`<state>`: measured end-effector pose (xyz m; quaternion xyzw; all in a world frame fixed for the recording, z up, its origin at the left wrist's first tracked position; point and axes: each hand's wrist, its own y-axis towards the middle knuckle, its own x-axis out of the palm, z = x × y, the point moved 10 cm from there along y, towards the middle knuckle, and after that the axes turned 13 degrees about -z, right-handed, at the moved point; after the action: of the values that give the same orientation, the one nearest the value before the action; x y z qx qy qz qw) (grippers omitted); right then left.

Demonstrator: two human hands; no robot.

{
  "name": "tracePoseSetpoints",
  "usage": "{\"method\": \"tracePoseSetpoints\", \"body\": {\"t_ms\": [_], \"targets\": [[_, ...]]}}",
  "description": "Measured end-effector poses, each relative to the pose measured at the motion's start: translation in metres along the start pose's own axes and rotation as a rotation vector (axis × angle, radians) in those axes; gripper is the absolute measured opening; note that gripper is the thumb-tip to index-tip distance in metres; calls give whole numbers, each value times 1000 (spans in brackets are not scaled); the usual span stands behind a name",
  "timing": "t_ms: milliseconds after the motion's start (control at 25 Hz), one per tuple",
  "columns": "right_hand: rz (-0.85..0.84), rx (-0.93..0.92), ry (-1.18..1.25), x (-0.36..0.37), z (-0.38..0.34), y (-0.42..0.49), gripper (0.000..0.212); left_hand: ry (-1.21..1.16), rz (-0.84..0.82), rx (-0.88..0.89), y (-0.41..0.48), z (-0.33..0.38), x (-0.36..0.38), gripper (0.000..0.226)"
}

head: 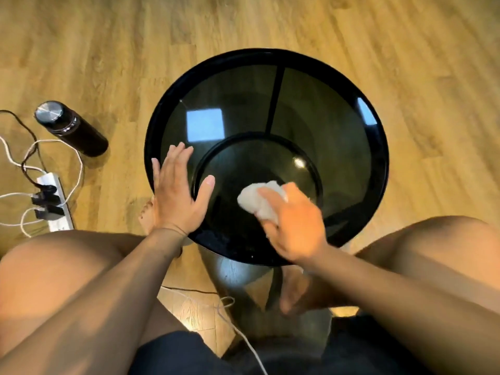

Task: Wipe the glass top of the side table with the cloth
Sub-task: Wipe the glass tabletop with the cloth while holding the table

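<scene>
A round side table with a dark glass top [324,117] and a black rim stands on the wooden floor between my knees. My right hand [295,226] grips a bunched white cloth [259,201] and holds it against the glass near the front of the table. My left hand [180,193] lies flat with straight fingers on the table's left rim, thumb spread over the glass. Through the glass a lower round shelf and a thin black leg show.
A dark bottle with a metal cap [70,128] stands on the floor to the left. Beside it lies a white power strip [54,204] with plugs and tangled cables. A white cable [243,336] runs across the floor under the table. My bare feet rest by its base.
</scene>
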<state>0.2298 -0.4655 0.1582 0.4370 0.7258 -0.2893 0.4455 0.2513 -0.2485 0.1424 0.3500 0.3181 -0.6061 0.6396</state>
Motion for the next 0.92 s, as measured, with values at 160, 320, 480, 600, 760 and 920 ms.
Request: {"method": "tracePoseSetpoints", "body": {"t_ms": [160,320,480,600,760,920], "targets": [[-196,-360,-50,28,-51,-30,48,19,1,-11,-1,2,0,64],[40,137,-327,-73,134,30,47,9,-1,-7,-2,1,-2,66],[22,562,-286,-110,233,41,50,2,-27,-18,-1,0,0,65],[84,547,-232,-86,193,10,48,-3,-45,-8,-1,3,3,67],[59,392,-96,-34,97,-45,47,-4,-43,-10,-1,-1,3,66],[-127,55,55,48,-60,-28,50,-12,-23,-2,-2,-3,4,65]]}}
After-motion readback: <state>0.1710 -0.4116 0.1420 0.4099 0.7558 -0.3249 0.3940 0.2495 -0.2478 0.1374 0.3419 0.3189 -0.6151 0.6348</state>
